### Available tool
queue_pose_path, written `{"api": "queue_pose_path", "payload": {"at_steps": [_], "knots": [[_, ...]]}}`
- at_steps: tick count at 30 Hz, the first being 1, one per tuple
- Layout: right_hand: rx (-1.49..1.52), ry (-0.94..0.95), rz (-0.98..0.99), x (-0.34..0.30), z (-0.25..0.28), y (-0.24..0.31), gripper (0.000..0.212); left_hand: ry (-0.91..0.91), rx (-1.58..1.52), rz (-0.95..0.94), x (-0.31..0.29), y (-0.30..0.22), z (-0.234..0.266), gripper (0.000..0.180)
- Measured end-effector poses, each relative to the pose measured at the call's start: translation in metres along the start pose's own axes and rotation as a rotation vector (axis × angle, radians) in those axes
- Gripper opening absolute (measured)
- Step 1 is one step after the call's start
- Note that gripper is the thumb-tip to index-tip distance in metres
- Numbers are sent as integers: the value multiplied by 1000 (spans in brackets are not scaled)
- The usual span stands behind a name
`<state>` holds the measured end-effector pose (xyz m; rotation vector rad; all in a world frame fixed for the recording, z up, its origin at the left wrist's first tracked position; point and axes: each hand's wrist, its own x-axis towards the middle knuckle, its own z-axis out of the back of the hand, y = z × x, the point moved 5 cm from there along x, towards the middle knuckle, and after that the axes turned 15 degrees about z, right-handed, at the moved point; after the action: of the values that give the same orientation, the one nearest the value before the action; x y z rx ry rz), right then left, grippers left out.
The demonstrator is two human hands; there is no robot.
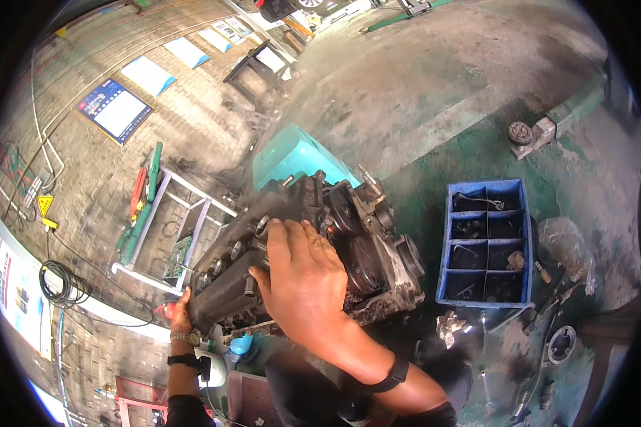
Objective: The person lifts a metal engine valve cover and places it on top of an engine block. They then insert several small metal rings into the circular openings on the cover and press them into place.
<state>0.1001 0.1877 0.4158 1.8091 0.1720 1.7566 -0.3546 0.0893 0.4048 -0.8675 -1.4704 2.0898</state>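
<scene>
Blue tray (483,304) on green floor (421,199)

Bright, glaring wall sheets (147,74), black rim, fisheye-bent edges

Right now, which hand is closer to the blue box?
The right hand, the one over the top of the engine. The left hand is farther from the blue box, at the left side of the engine.

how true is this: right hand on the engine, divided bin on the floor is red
The colour is wrong: the head view shows the divided bin on the floor is blue, not red; the right hand is on the engine.
</scene>
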Motion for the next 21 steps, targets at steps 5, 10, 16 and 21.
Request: {"api": "queue_pose_path", "payload": {"at_steps": [5, 10, 16, 21], "knots": [[-40, -12, 24, 0, -3, -2, 69, -9, 92, -97, -8, -5, -5, 49], [-53, -6, 57, -1, -2, -3, 41, -40, 141, -234, -7, -10, -3, 48], [-70, 25, 62, -1, -5, -6, 69, -6, 98, -200, -7, -8, 0, 48], [-31, 15, 74, 0, -2, -6, 67, 73, 27, -111, -10, -3, -5, 52]]}}
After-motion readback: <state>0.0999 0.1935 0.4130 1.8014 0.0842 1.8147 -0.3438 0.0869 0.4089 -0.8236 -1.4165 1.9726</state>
